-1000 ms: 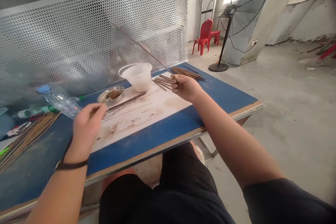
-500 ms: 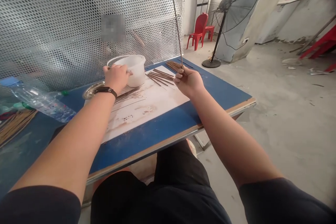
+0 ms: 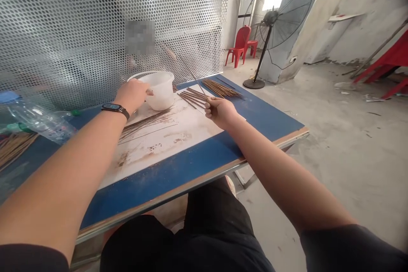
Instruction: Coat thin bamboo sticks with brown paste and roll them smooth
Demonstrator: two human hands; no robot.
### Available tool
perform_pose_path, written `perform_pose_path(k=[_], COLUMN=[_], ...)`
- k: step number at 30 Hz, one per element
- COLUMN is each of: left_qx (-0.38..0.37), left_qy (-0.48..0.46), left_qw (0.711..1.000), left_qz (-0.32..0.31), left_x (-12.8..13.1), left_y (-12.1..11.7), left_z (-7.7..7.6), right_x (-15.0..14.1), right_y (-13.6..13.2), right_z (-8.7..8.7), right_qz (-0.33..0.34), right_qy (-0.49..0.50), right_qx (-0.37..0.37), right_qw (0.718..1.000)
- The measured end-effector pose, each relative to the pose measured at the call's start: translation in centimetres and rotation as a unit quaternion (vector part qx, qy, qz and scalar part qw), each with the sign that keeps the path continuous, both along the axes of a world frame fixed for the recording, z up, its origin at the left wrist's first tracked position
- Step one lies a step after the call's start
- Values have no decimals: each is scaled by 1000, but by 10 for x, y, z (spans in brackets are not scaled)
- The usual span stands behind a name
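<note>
My right hand is closed in a pinch around the lower end of a long, thin brown incense stick, which leans up and to the left. Beneath it, several coated brown sticks lie spread on a stained white sheet. My left hand, a black band on its wrist, grips the near left rim of a white plastic bucket; some fingertips are hidden. Nearer me, thin dark bare sticks lie in a loose bunch on the sheet.
A thicker bundle of brown sticks lies at the back right of the blue table. A large clear bottle leans at the left. Behind the table stands a perforated metal screen. A pedestal fan and red chairs stand beyond.
My right hand has come down and slightly left, and the stick has tipped from nearly upright to a left slant. My left hand has shifted slightly left, staying at the bucket.
</note>
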State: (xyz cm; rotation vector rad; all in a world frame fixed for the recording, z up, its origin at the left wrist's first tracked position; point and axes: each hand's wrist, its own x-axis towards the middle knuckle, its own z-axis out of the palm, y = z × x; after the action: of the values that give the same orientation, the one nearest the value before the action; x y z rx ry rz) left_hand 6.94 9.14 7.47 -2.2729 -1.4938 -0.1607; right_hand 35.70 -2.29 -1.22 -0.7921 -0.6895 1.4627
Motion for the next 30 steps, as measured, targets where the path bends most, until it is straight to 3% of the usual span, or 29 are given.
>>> perform_pose_path(k=[10,19,24,30], left_qx=[-11,49,3,-10], left_qy=[-16,-150,-244,-339], left_qw=[1000,987,969,938], left_qz=[24,-14,34,68], left_x=[-18,-31,-32,-7], left_y=[-2,-43,-30,-13], left_z=[0,-31,-40,-46], right_x=[-10,-18,-20,-20], right_y=[8,-1,-2,-1], right_z=[-21,-16,-12,-13], right_qz=[4,-32,-36,-29], right_qy=[-170,-333,-354,-381], right_qx=[-3,-21,-27,-10], right_qw=[985,942,934,924])
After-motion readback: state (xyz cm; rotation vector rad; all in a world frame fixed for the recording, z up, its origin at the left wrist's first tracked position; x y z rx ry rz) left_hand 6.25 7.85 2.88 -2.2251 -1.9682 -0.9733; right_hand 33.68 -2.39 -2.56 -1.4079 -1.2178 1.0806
